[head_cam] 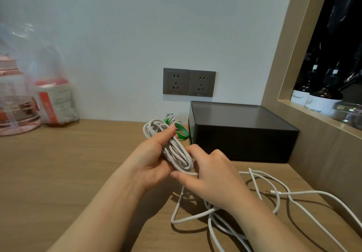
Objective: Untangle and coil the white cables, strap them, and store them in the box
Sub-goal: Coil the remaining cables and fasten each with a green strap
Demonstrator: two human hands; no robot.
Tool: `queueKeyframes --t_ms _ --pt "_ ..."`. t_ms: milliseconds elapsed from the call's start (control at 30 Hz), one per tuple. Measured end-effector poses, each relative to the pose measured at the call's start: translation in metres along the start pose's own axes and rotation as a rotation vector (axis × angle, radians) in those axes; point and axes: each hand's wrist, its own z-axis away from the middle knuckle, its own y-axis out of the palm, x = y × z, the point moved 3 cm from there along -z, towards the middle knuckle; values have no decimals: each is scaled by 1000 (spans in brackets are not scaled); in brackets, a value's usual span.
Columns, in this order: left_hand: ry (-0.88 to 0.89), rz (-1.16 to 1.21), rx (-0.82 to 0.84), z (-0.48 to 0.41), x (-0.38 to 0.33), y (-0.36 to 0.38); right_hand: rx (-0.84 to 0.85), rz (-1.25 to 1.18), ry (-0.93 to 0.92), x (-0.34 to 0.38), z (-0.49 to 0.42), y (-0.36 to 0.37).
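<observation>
Head view, looking down at a wooden desk (pixel 78 173). Your left hand (pixel 154 159) grasps a long coil of white cable (pixel 176 151), thumb laid across the loops. It is held above the desk, just in front of the black box (pixel 241 132). Your right hand (pixel 211 177) pinches the strand where it leaves the bottom of the coil. From there the loose cable (pixel 274 195) trails down and sprawls in crossing loops over the desk to your right, its plug end (pixel 271 192) lying free. Green straps (pixel 181 132) lie just behind the coil, beside the box, whose lid looks shut.

To wind well, press your thumb on the loops so none spring out, and match each new turn to the length of those already held. Let the strand slide through your right fingers so twists run out toward the free plug rather than being wound in. The loose part seems to cross itself in several places, so if a loop snags, lift it clear instead of pulling hard. Once the tail is wound in, reach for a strap without loosening the left grip.
</observation>
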Motion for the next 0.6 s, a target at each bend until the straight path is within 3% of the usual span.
queueKeyframes --t_ms 233,333,600 --pt "-91 -75 40 5 -2 -3 -22 -45 24 -4 -1 3" --pt "-78 21 11 4 -4 -3 -20 -101 27 -4 -3 4" --pt "272 123 -93 -3 -10 -6 -17 -309 -6 0 -8 9"
